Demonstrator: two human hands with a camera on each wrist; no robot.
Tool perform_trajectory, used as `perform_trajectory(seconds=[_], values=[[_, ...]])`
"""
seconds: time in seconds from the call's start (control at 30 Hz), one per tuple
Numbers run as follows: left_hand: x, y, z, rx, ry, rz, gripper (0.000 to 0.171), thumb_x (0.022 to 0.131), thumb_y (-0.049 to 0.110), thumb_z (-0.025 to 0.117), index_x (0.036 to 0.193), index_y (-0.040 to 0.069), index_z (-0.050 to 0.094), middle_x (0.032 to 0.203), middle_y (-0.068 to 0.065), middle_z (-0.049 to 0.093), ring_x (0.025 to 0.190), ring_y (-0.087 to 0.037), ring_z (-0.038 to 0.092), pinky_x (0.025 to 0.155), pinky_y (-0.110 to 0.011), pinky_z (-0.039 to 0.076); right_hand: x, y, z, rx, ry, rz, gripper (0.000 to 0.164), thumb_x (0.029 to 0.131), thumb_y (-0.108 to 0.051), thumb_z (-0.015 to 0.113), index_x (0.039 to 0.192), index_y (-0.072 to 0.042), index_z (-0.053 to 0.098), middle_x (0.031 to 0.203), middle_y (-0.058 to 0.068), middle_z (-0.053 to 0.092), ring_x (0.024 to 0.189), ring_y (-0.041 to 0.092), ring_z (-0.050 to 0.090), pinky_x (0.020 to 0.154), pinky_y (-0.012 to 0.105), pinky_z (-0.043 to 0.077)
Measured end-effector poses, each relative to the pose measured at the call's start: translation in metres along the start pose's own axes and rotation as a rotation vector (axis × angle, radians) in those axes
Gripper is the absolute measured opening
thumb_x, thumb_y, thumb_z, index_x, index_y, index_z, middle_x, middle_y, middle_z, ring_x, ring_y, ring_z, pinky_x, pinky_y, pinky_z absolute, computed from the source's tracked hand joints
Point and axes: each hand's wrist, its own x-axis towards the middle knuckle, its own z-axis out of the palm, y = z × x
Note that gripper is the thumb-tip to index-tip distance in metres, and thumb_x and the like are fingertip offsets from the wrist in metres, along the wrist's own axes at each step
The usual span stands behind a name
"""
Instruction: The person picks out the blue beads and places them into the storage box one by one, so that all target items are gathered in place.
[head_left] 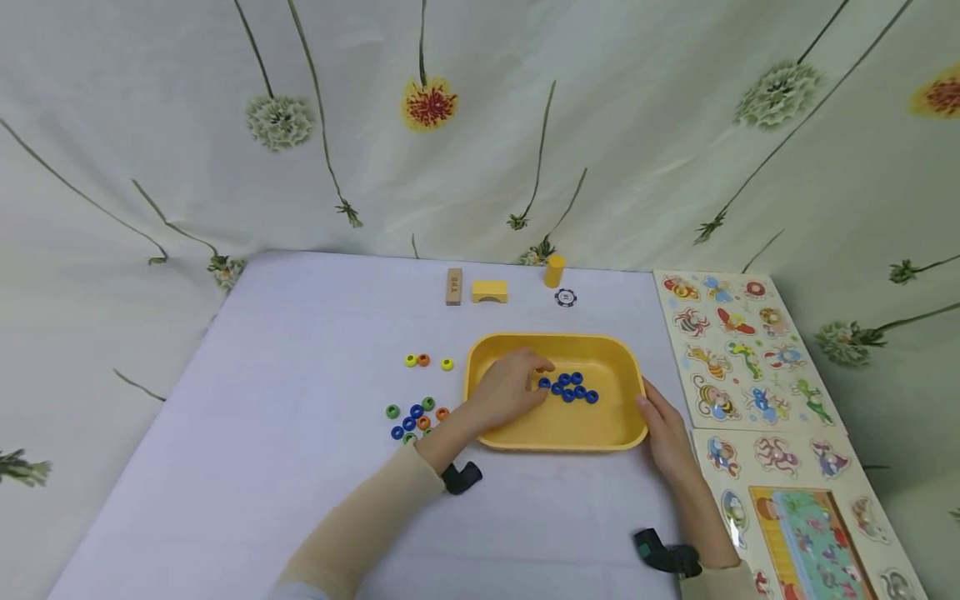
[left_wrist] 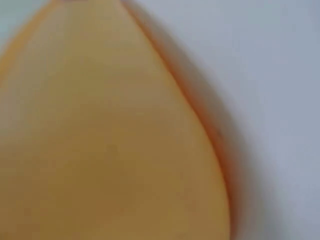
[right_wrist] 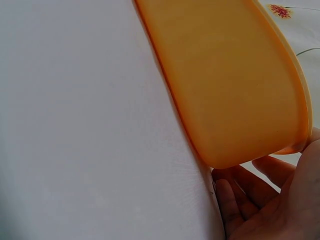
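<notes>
Reference: all clock positions are read in the head view from the centre of the yellow tray (head_left: pixel 607 427). The tray lies flat on the tablecloth (head_left: pixel 315 358). A cluster of blue beads (head_left: pixel 567 395) sits on its floor near the centre.

Left hand (head_left: pixel 510 387): enters over the rim from 8 o'clock. Thumb and forefinger form a loose arch, narrowly apart, at the cluster's 9 o'clock edge. Whether the thumb touches the nearest bead cannot be told.

Right hand (head_left: pixel 666 433): grips the rim at 4 o'clock, thumb on top, fingers against the outer wall.

Recommended handling, judging the step as bead work inside the tray:
1. Brace the rim lightly; a tilt could roll the beads.
2. Pinch one bead at a time by its sides, and lower it to the floor before release.
3. Lift the left forearm (head_left: pixel 435 446) clear of the mixed beads (head_left: pixel 423 422) between 8 and 9 o'clock, as a sleeve could scatter them
</notes>
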Motion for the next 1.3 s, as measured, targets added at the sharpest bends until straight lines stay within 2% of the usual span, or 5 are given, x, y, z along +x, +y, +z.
perform_trajectory(seconds=[0.3, 0.47, 0.67, 0.8, 1.3], values=[[-0.063, -0.01, -0.039, -0.19, 0.324, 0.143, 0.024, 0.074, 0.015, 0.069, 0.098, 0.016, 0.066, 0.092, 0.004, 0.059, 0.069, -0.009, 0.05, 0.056, -0.021, 0.045, 0.001, 0.001, -0.001, -0.014, 0.007, 0.009, 0.052, 0.093, -0.041, 0.034, 0.137, -0.013, 0.033, 0.141, 0.007, 0.034, 0.132, 0.024, 0.026, 0.105, 0.045, 0.021], [-0.093, -0.047, -0.062, -0.228, 0.443, 0.094, 0.026, 0.074, 0.012, 0.07, 0.099, 0.012, 0.065, 0.096, -0.001, 0.06, 0.08, -0.015, 0.054, 0.065, -0.031, 0.049, 0.0, 0.002, -0.001, -0.021, 0.009, 0.017, 0.053, 0.093, -0.042, 0.033, 0.137, -0.013, 0.033, 0.141, 0.006, 0.034, 0.132, 0.023, 0.025, 0.106, 0.045, 0.021], [-0.118, -0.089, -0.067, -0.191, 0.535, -0.013, 0.029, 0.072, 0.009, 0.071, 0.1, 0.01, 0.064, 0.097, -0.003, 0.061, 0.086, -0.017, 0.054, 0.071, -0.032, 0.047, -0.001, 0.002, 0.0, -0.015, 0.01, 0.02, 0.053, 0.093, -0.042, 0.034, 0.137, -0.013, 0.033, 0.141, 0.005, 0.034, 0.132, 0.023, 0.025, 0.106, 0.045, 0.021], [-0.124, -0.103, -0.064, -0.208, 0.54, -0.071, 0.028, 0.073, 0.009, 0.071, 0.1, 0.009, 0.064, 0.097, -0.001, 0.061, 0.088, -0.015, 0.053, 0.073, -0.033, 0.045, 0.0, 0.003, 0.001, -0.012, 0.004, 0.016, 0.052, 0.093, -0.042, 0.034, 0.137, -0.014, 0.033, 0.141, 0.005, 0.034, 0.132, 0.022, 0.025, 0.106, 0.044, 0.021], [-0.125, -0.122, -0.043, -0.142, 0.337, -0.205, 0.027, 0.072, 0.012, 0.071, 0.098, 0.015, 0.064, 0.096, 0.004, 0.058, 0.088, -0.012, 0.054, 0.079, -0.035, 0.045, -0.001, 0.001, 0.002, -0.009, -0.003, -0.005, 0.052, 0.094, -0.04, 0.033, 0.138, -0.013, 0.033, 0.141, 0.006, 0.034, 0.132, 0.022, 0.026, 0.106, 0.044, 0.021]])
